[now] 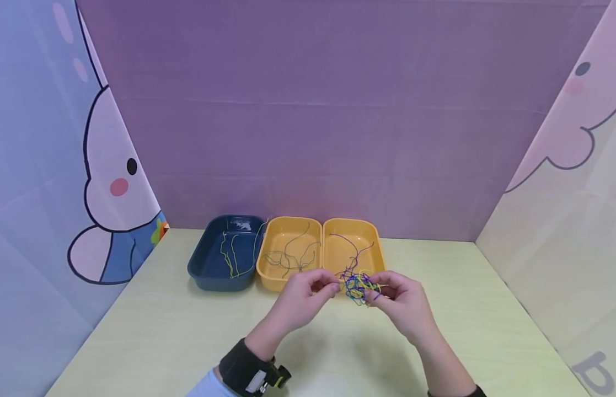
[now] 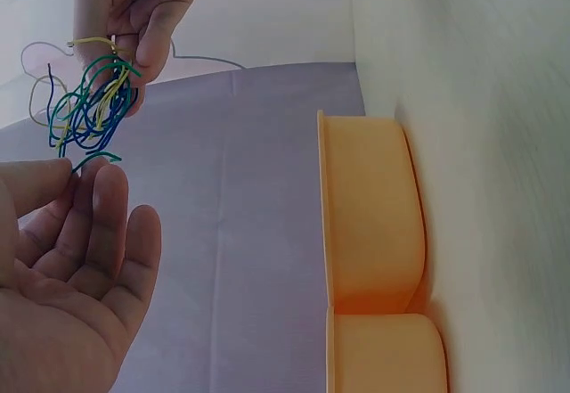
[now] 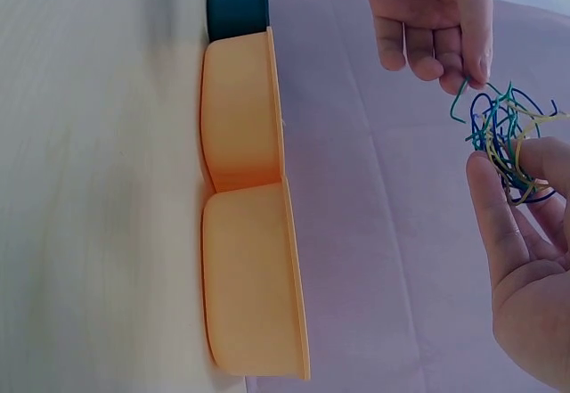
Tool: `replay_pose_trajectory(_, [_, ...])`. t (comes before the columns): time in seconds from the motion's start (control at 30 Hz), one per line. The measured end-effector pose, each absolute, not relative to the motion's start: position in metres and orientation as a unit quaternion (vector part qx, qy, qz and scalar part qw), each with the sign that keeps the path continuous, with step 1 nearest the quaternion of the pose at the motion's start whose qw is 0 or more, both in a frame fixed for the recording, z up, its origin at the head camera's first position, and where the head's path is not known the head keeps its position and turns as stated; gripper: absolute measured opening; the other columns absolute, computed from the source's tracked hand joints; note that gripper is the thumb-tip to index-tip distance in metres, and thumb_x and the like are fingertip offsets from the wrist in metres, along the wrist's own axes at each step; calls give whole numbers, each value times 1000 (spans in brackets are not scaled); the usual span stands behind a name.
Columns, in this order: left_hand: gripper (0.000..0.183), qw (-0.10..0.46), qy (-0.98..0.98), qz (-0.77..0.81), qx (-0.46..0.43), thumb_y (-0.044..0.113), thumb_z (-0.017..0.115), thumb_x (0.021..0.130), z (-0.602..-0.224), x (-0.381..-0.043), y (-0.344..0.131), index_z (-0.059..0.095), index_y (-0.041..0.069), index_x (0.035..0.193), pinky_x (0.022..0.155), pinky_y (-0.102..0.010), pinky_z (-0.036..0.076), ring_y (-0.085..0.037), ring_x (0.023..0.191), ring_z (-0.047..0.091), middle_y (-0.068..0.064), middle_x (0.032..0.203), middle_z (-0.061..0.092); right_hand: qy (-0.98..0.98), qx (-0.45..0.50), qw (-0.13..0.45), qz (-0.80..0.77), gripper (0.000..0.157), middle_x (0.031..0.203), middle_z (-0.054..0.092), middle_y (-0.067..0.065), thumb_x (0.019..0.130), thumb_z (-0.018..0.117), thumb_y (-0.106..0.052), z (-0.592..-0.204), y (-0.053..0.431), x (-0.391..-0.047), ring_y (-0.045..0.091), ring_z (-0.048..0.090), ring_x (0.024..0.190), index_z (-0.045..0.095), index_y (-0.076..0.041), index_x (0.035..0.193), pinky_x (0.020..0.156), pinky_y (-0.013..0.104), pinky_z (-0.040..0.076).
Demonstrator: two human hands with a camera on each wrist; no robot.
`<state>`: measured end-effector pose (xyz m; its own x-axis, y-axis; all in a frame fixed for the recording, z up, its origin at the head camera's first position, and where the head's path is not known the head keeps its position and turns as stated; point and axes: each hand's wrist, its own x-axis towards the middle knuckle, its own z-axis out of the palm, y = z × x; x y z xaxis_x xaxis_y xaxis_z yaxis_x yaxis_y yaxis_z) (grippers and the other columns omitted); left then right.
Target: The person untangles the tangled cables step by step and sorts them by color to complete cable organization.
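A loose tangle of thin blue, green and yellow strings point(image 1: 358, 286) is held up in front of the trays. My right hand point(image 1: 409, 306) grips it between thumb and fingers at its right side. From the left, my left hand point(image 1: 303, 300) pinches a green strand end point(image 2: 98, 156) between thumb and index finger, its other fingers loosely bent in the left wrist view. That strand runs toward the tangle point(image 3: 508, 139), which hangs between the two hands. Part of the tangle is hidden by the right fingers.
A dark blue tray point(image 1: 201, 278) with yellow strings stands at the left. Beside it are a yellow tray point(image 1: 270, 282) with green strings and another yellow tray point(image 1: 369, 227) with purple-blue strings. All stand on a pale table point(image 1: 154, 325), before a purple cloth backdrop point(image 1: 298, 110).
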<state>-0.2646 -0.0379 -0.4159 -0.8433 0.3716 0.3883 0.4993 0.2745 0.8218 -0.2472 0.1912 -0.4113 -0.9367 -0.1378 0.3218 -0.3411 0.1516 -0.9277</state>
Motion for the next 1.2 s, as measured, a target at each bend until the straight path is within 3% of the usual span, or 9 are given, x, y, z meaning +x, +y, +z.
replay_pose_trajectory(0.2, [9,64,-798,-531,-277,22,61,96,-417,-266,-40,66,15,96,65,-30,53,-7,76,59,10,86,65,-762,157,84,622,19,91,68,20,79,74,4,-411,194,-247,30,66,72,66,0,96,65,39,58])
replay_pose_trajectory(0.67, [10,83,-800,-519,-289,21,57,98,-411,-266,-47,64,13,98,68,-31,53,-7,78,57,5,86,64,-762,168,103,617,16,86,69,14,81,73,3,-407,197,-247,28,65,70,66,1,96,64,36,58])
replay_pose_trajectory(1.2, [5,148,-799,-510,-281,16,57,97,-401,-269,-64,61,14,96,74,-33,53,-9,80,54,7,85,58,-753,156,125,626,13,90,66,27,84,66,9,-381,201,-235,29,65,70,64,10,97,66,34,57])
